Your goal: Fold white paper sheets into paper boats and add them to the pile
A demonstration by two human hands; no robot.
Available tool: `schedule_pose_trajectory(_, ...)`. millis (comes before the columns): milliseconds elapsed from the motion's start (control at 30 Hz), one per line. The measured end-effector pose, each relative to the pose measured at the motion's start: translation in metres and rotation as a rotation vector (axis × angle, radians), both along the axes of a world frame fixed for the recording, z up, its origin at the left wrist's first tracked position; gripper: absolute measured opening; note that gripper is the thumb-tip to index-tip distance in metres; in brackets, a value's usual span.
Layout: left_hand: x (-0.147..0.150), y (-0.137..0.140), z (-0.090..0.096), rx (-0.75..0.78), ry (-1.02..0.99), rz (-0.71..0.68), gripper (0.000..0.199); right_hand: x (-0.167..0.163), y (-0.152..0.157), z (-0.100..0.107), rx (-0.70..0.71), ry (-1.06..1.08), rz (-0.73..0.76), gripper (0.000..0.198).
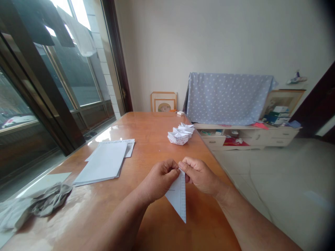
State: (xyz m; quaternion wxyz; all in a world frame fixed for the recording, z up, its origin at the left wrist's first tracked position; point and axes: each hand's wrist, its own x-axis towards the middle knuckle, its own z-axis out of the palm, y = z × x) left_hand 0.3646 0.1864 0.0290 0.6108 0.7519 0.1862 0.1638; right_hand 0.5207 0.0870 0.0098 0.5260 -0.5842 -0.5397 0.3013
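A folded sheet of paper (179, 197) hangs between my hands above the wooden table, its lower end narrowing to a sharp point. My left hand (163, 179) pinches its upper left part between thumb and fingers. At the top right edge, my right hand (199, 174) grips the same paper, the two thumbs nearly touching. Print or lines run along the paper's right border. The fingers hide the top of the fold. Farther back on the table, several folded paper boats (179, 135) stand close together in a row.
A stack of white paper sheets (104, 162) lies on the wooden table (146, 129) to the left. Nearer is a crumpled grey cloth (51, 198). A small white box (180, 113) sits at the far edge. Beyond stands a low cabinet (253, 137) under a dotted blue cloth (230, 97).
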Motion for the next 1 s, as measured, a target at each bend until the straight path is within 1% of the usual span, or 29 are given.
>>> schedule_pose_trajectory(67, -0.001, -0.002, 0.003, -0.041, -0.024, -0.035, 0.024, 0.0, -0.001, 0.001, -0.015, 0.01, 0.007, 0.045)
schedule_pose_trajectory(133, -0.002, -0.003, 0.005, -0.082, -0.05, -0.062, 0.022, 0.0, -0.002, 0.001, -0.038, 0.082, 0.02, 0.047)
schedule_pose_trajectory(233, -0.003, -0.002, 0.004, -0.104, -0.053, -0.041, 0.021, 0.001, -0.001, 0.001, -0.055, 0.189, 0.022, 0.05)
schedule_pose_trajectory(367, -0.001, 0.002, -0.003, -0.098, -0.034, -0.018, 0.023, 0.001, 0.0, 0.0, -0.051, 0.144, 0.035, 0.046)
schedule_pose_trajectory(500, 0.0, 0.004, -0.006, -0.112, -0.014, -0.019, 0.025, 0.0, 0.0, 0.0, 0.016, 0.077, 0.038, 0.042)
schedule_pose_trajectory(600, -0.001, 0.003, -0.005, -0.133, -0.027, -0.031, 0.019, 0.001, 0.001, 0.0, 0.03, 0.121, 0.05, 0.041)
schedule_pose_trajectory(700, -0.001, 0.004, -0.003, -0.122, -0.022, -0.017, 0.014, 0.002, 0.001, 0.0, 0.029, 0.181, 0.05, 0.039)
schedule_pose_trajectory(800, 0.0, 0.005, -0.002, -0.103, -0.058, 0.006, 0.016, 0.003, 0.001, 0.001, 0.032, 0.201, 0.036, 0.038)
schedule_pose_trajectory(900, 0.001, 0.005, -0.003, -0.139, -0.076, -0.001, 0.02, 0.001, 0.001, 0.002, 0.036, 0.21, 0.024, 0.037)
schedule_pose_trajectory(1000, 0.001, 0.004, -0.005, -0.174, -0.047, -0.011, 0.017, 0.001, 0.002, 0.0, 0.03, 0.214, 0.001, 0.038)
